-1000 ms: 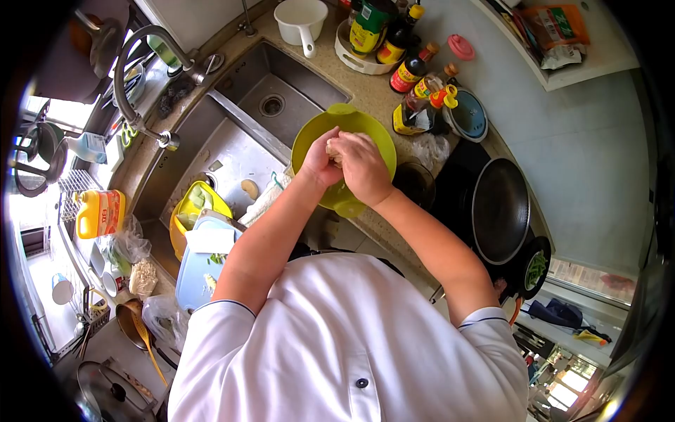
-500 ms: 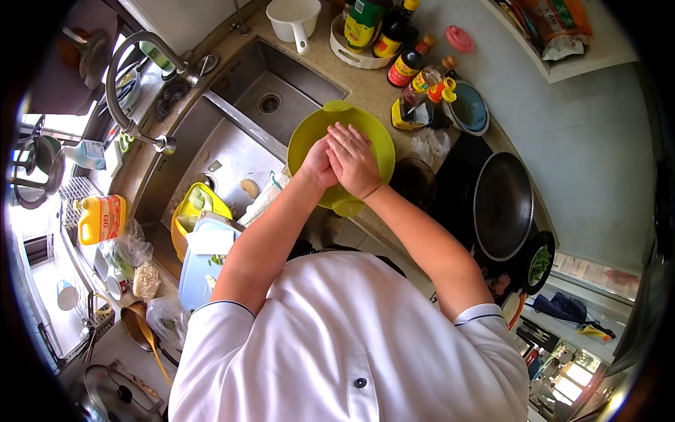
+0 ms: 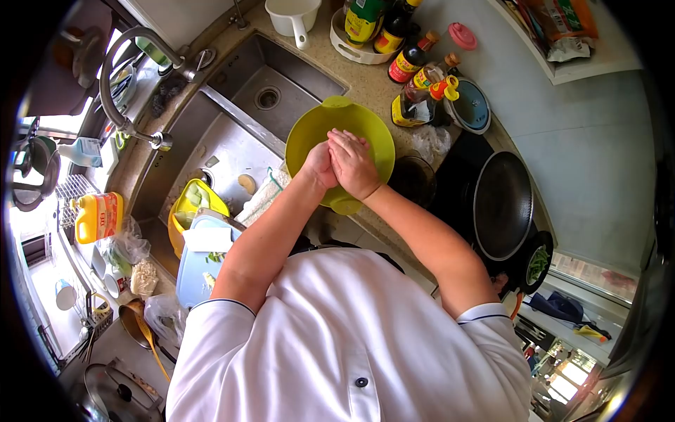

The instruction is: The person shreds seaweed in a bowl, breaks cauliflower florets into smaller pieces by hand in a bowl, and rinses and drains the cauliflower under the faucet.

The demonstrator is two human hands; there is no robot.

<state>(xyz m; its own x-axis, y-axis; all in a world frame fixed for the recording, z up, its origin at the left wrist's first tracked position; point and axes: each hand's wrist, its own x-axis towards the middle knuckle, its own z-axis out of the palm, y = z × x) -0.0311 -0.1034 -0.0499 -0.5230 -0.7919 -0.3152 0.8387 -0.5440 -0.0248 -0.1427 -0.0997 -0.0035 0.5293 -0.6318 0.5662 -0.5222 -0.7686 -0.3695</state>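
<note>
Over the yellow-green bowl (image 3: pixel 302 137), which sits at the counter's front edge beside the sink, my two hands are pressed together. My left hand (image 3: pixel 320 165) is underneath and to the left, its palm turned in and its fingers mostly covered. My right hand (image 3: pixel 353 163) lies over it, fingers held together and pointing away from me. Whatever is between the palms, if anything, is hidden. The inside of the bowl below my hands is largely covered by them.
Left of the bowl is a double sink (image 3: pixel 232 151) with a faucet (image 3: pixel 105 91) and a yellow basket (image 3: pixel 184 207). A light blue board (image 3: pixel 200 271) stands nearer me. Sauce bottles (image 3: pixel 415 105) are behind right; a wok (image 3: pixel 502 204) and a pan of greens (image 3: pixel 538 264) are right.
My hands were cupped loosely around something pale a second ago; since then my right hand has flattened over my left. From half a second ago its fingers have curled slightly. The view shifted a little.
</note>
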